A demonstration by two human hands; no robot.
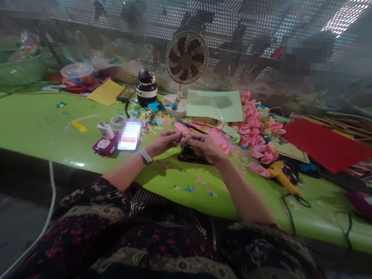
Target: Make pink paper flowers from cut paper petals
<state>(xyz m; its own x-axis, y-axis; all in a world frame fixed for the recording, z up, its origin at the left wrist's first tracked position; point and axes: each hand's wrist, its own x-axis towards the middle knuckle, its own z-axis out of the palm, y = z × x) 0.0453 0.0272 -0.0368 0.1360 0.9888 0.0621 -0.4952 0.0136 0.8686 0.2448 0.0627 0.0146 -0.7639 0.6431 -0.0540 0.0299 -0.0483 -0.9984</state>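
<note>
My left hand (163,142), with a pale band on its wrist, has its fingertips pinched together at the middle of the green table. Close against it, my right hand (207,147) is also closed in a pinch. Something small, partly pinkish, is between the fingertips of both hands; it is too small to make out. Beneath the right hand lies a black object (191,157), mostly covered. Just beyond the fingers are a dark, thin tool with a yellow part (193,128) and scattered pink paper pieces (217,139).
A lit phone (130,135) and a purple power socket (104,146) with a white plug stand left. Behind are a black jar (146,89), a fan (186,58) and pale green paper (215,104). Pink paper flowers (250,123), a yellow glue gun (282,175) and red sheet (329,144) lie right.
</note>
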